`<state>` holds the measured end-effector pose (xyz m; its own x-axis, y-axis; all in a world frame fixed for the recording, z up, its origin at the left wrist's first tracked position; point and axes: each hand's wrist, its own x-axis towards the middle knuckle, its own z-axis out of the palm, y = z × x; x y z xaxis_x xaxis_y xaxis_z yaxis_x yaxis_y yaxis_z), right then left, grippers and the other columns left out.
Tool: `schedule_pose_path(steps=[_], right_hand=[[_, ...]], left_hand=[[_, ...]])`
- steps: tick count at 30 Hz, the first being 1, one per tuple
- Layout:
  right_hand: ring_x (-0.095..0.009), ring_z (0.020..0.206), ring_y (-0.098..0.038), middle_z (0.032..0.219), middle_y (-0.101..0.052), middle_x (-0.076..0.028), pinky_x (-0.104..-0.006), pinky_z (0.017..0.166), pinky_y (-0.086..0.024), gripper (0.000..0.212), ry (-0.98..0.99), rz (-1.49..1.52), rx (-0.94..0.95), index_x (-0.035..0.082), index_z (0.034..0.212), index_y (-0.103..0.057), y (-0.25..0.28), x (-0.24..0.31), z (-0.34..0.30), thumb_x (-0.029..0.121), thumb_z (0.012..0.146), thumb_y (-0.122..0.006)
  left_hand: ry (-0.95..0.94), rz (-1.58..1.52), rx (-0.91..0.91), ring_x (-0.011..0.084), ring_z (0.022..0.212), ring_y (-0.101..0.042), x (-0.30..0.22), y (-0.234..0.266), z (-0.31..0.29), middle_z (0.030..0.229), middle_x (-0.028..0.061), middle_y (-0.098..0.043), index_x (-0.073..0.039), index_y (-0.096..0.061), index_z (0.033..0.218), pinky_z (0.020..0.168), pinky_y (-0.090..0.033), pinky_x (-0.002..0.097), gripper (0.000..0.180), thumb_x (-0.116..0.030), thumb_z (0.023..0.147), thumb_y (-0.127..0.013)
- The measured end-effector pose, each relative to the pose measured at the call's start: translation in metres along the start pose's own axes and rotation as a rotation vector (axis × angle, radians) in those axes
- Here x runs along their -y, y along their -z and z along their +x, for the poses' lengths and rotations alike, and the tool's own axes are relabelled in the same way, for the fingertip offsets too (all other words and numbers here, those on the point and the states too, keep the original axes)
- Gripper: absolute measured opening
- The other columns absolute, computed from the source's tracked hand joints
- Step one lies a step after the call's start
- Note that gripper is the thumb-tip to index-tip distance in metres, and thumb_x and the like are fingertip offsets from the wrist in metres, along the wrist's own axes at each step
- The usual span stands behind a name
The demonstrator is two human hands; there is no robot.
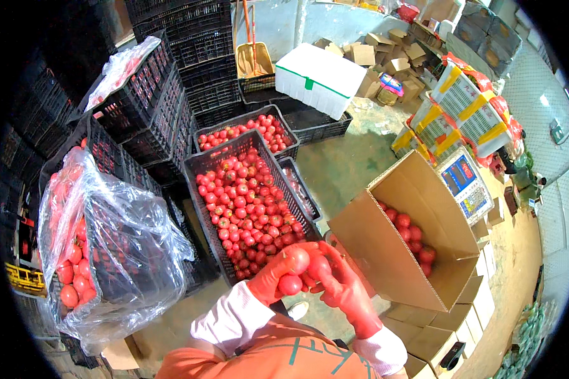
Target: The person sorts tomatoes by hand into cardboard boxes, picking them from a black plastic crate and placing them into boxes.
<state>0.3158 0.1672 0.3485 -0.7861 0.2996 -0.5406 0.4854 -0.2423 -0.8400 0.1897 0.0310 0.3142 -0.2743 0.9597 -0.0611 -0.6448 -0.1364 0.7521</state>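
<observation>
Both my hands wear red rubber gloves and come together in front of me. My left hand [267,278] is closed round red tomatoes [290,284], cupped against its palm and fingers. Another tomato [319,267] sits in the curled fingers of my right hand [343,287]. Just beyond my left hand stands a black plastic crate [193,174] filled with many small tomatoes [250,208]. To the right, an open cardboard box [446,252] is tilted and has several tomatoes [414,239] at its bottom.
A digital scale [464,183] stands beyond the box. Clear plastic film [133,246] drapes a tomato crate on the left. Stacked black crates [183,57] rise behind, near a white foam box [319,79]. Taped white boxes [464,104] stand at right; flat-topped cartons [423,338] line the lower right.
</observation>
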Motion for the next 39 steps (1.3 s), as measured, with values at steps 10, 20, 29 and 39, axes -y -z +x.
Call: schedule_pose_path(steps=[10, 20, 29, 39], right_hand=[[-0.021, 0.075, -0.066, 0.112, -0.064, -0.012, -0.0345, 0.062, -0.054, 0.061, 0.144, 0.369, 0.108, 0.007, 0.134, -0.051, 0.006, -0.021, -0.002, 0.056, 0.096, -0.046], [-0.022, 0.055, -0.061, 0.09, -0.067, -0.014, -0.0307, 0.048, -0.05, 0.067, 0.109, 0.585, 0.279, 0.005, 0.127, -0.053, 0.032, -0.013, -0.027, 0.061, 0.095, -0.038], [-0.023, 0.115, -0.056, 0.13, -0.056, -0.014, -0.0341, 0.096, -0.046, 0.058, 0.859, 0.103, -0.902, 0.01, 0.146, -0.039, 0.175, 0.047, -0.047, 0.045, 0.099, -0.045], [-0.029, 0.099, -0.063, 0.113, -0.064, -0.02, -0.0375, 0.091, -0.049, 0.037, 0.915, -0.317, -0.569, -0.007, 0.124, -0.054, 0.015, 0.039, -0.019, 0.019, 0.1, -0.046]], left_hand=[[-0.016, 0.048, 0.099, 0.0147, 0.084, -0.057, -0.004, -0.037, -0.014, 0.109, 0.0048, -0.057, -0.007, -0.058, 0.118, 0.071, -0.047, 0.0296, 0.05, -0.042, 0.084, -0.068], [-0.021, 0.064, -0.528, 0.0189, 0.098, -0.061, 0.03, -0.005, 0.009, 0.119, 0.0085, -0.058, -0.002, -0.048, 0.128, 0.078, -0.054, 0.0335, 0.042, -0.023, 0.094, -0.059], [-0.813, 0.435, -0.029, 0.0287, 0.101, -0.059, 0.018, -0.154, 0.193, 0.102, 0.0128, -0.058, -0.003, -0.03, 0.144, 0.088, -0.047, 0.0374, 0.08, -0.016, 0.079, -0.075], [-0.541, 1.013, -0.964, 0.0324, 0.093, -0.064, 0.079, 0.126, 0.061, 0.101, 0.0167, -0.066, -0.003, -0.061, 0.115, 0.082, -0.051, 0.0407, 0.034, -0.004, 0.08, -0.06]])
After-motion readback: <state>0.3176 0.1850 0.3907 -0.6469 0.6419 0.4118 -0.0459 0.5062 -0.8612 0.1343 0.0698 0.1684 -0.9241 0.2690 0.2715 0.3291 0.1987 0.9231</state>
